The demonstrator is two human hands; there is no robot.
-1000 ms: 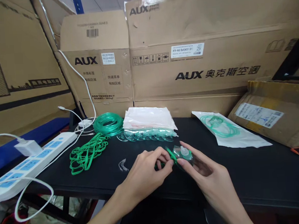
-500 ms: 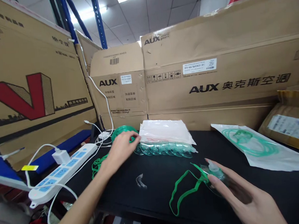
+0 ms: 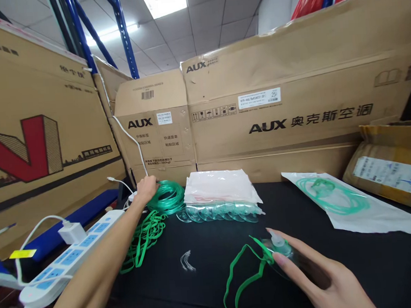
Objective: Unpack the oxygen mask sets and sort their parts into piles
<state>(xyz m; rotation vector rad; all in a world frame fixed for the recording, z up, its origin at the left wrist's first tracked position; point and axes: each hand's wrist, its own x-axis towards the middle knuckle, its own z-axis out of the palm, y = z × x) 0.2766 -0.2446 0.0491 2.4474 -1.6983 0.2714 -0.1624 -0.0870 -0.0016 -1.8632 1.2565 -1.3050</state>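
My left hand (image 3: 147, 188) reaches to the back left, its fingers closed at the left edge of a coil of green tubing (image 3: 168, 197); what they hold is hidden. My right hand (image 3: 315, 270) grips a clear mask (image 3: 282, 247) with a green elastic strap (image 3: 232, 283) trailing onto the black table. A pile of green straps (image 3: 148, 235) lies beneath the coil. Several clear masks (image 3: 220, 211) sit in a row at the front of a stack of white bags (image 3: 220, 186). Small thin clear strips (image 3: 187, 261) lie between my arms.
A white power strip (image 3: 75, 257) with cables lies at the left. On the right, a white pouch with green tubing (image 3: 346, 205) rests near a taped brown package (image 3: 392, 164). Large cardboard boxes (image 3: 278, 135) stand behind the black table (image 3: 201, 290).
My left hand has moved left from the coil's right side to its left edge. The view has shifted slightly. My right hand still grips the mask.
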